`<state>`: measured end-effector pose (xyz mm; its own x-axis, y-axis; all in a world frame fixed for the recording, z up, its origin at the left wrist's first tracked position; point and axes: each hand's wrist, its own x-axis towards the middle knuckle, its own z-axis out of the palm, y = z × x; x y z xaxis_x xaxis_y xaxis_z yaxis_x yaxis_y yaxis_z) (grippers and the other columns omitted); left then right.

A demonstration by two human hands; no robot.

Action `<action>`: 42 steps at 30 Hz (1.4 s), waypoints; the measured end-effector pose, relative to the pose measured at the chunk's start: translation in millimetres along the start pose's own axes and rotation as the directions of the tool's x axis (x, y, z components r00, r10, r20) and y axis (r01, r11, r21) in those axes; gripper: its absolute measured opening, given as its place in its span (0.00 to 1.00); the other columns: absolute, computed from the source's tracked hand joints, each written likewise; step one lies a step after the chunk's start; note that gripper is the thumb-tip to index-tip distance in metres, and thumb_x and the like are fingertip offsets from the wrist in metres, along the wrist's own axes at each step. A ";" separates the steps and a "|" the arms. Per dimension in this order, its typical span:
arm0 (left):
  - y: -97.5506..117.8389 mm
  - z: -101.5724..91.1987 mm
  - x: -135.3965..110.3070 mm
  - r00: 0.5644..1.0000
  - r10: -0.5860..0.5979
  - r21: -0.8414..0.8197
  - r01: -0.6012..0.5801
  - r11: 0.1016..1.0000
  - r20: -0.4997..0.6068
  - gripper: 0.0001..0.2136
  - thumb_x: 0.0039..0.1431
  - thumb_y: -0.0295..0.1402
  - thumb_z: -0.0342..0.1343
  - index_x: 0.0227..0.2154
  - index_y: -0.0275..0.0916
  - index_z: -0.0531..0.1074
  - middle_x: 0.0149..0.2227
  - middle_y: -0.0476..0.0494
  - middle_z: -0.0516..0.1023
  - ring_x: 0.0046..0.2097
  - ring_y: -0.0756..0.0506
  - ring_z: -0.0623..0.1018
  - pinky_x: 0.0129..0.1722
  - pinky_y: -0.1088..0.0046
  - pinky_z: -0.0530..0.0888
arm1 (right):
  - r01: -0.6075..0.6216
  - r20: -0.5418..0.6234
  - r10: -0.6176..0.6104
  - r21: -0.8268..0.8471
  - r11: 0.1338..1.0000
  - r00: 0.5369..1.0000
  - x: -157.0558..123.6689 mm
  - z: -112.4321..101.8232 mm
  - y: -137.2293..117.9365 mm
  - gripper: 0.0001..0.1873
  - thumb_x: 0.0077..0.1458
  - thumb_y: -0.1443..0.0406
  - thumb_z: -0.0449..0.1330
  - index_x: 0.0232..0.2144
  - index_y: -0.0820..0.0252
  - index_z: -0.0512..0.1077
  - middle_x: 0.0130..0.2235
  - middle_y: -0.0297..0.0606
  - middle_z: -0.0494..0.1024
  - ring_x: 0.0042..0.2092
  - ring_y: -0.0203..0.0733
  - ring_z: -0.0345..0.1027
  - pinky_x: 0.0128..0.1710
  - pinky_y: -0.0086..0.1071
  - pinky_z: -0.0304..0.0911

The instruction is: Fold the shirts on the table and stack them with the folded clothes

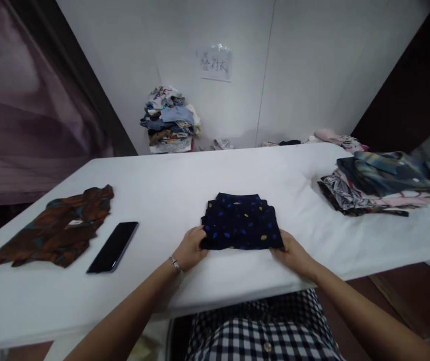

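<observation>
A dark navy shirt (242, 223) with blue and yellow spots lies folded into a compact block on the white-covered table (199, 180), its collar at the far side. My left hand (192, 248) grips the shirt's near left corner, fingers partly tucked under the cloth. At the near right corner, my right hand (290, 253) holds the fabric the same way, thumb along the edge. Some fingertips of both hands are hidden beneath the shirt.
A brown patterned folded shirt (60, 225) and a black phone (113, 248) lie to the left. A stack of shirts (380, 183) sits at the right edge. Beyond the table's far edge stands a tall clothes pile (171, 120), beside a wall bearing a paper sign (216, 63).
</observation>
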<state>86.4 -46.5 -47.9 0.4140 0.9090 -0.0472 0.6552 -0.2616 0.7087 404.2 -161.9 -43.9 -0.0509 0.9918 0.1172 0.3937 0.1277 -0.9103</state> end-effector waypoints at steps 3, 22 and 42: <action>10.3 -9.4 2.8 0.996 0.028 -0.122 -0.018 0.992 0.083 0.14 0.47 0.43 0.59 0.36 0.42 0.74 0.38 0.43 0.78 0.45 0.39 0.75 0.45 0.63 0.71 | -0.213 0.010 0.218 0.257 0.943 0.976 3.5 -12.1 -9.1 0.22 0.49 0.61 0.63 0.48 0.53 0.72 0.49 0.38 0.75 0.53 0.50 0.65 0.54 0.43 0.59; 23.8 6.1 39.5 0.930 -0.306 0.090 0.329 0.940 -0.204 0.24 0.54 0.49 0.54 0.48 0.36 0.69 0.46 0.37 0.76 0.47 0.40 0.75 0.43 0.68 0.69 | -0.387 -0.290 0.376 0.020 0.922 0.880 55.0 -19.6 36.9 0.28 0.45 0.61 0.62 0.50 0.63 0.70 0.29 0.35 0.75 0.28 0.39 0.67 0.29 0.32 0.61; 75.3 -5.8 41.4 0.766 -0.500 -0.751 0.590 0.296 0.405 0.11 0.51 0.31 0.60 0.38 0.31 0.75 0.29 0.36 0.81 0.32 0.37 0.81 0.31 0.62 0.79 | -0.230 -0.121 0.418 0.682 0.694 0.901 75.0 -2.9 4.5 0.52 0.33 0.72 0.65 0.62 0.52 0.54 0.40 0.35 0.76 0.36 0.43 0.71 0.37 0.38 0.67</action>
<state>149.2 -26.8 7.6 0.2448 0.6956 -0.6755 -0.0365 0.7028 0.7105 404.8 -87.0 -38.0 0.2297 0.9465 -0.2265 -0.3414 -0.1396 -0.9295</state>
